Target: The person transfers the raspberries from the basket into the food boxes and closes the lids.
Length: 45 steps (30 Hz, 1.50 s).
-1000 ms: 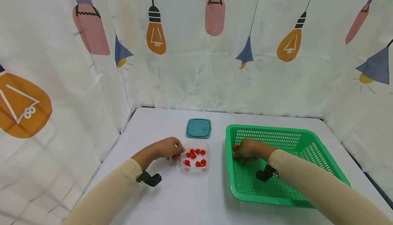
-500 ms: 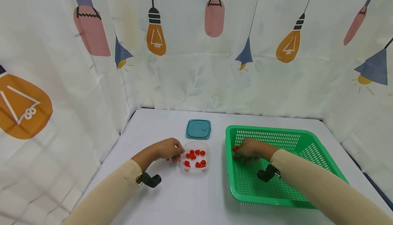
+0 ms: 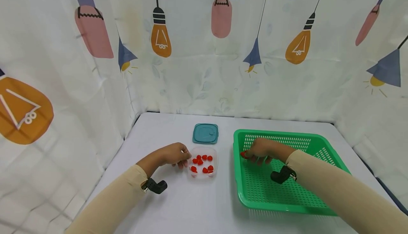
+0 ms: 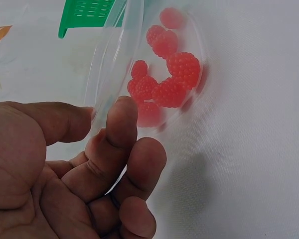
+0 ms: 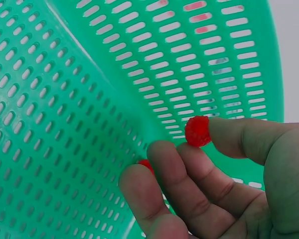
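Note:
My left hand (image 3: 175, 155) pinches the near-left rim of a clear plastic container (image 4: 107, 69) between thumb and index finger. Several red raspberries (image 4: 183, 69) lie inside it, spread over the bottom. My right hand (image 3: 265, 149) is down in the green basket (image 3: 277, 205), by its left wall. Between thumb and fingertips it holds one raspberry (image 5: 197, 131), seen clearly in the right wrist view. Behind those fingers, another raspberry (image 5: 145, 164) lies low in the basket, mostly hidden.
A teal square lid (image 3: 205, 133) lies on the white table (image 3: 172, 198) just behind the container. The basket's raised, slotted walls stand to the right of the container. A printed curtain (image 3: 197, 78) closes off the back and sides.
My right hand has lifted slightly and shifted a little to the right inside the basket, with a raspberry in its fingers. My left hand stays at the container's rim.

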Each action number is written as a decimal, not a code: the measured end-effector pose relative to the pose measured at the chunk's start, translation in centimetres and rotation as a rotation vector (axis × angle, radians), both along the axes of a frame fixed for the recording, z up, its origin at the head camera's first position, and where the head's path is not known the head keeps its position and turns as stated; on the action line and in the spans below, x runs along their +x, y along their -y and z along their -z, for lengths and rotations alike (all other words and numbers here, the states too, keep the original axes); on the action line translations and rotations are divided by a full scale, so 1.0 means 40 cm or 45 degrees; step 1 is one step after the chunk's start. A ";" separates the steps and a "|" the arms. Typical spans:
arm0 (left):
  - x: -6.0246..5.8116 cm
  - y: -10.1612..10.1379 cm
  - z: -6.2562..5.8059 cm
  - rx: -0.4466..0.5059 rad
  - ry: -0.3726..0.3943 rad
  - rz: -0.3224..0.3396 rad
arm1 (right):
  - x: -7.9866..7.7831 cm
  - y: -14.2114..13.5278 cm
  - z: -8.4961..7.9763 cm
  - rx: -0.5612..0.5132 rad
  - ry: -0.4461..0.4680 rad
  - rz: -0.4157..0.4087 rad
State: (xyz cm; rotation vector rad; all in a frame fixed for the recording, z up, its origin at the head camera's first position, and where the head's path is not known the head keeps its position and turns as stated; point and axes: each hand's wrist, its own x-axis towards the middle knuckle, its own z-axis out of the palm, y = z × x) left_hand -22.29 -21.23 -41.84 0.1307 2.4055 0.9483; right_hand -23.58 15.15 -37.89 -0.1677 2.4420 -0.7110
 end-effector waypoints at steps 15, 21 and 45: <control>0.002 -0.001 -0.002 -0.002 -0.002 0.001 | -0.007 -0.004 -0.065 -0.061 0.016 -0.013; 0.001 -0.001 -0.001 -0.011 -0.005 0.003 | -0.009 0.001 -0.094 -0.085 -0.004 -0.009; 0.005 -0.004 -0.007 -0.004 -0.016 0.011 | -0.015 0.038 -0.173 -0.151 0.016 -0.010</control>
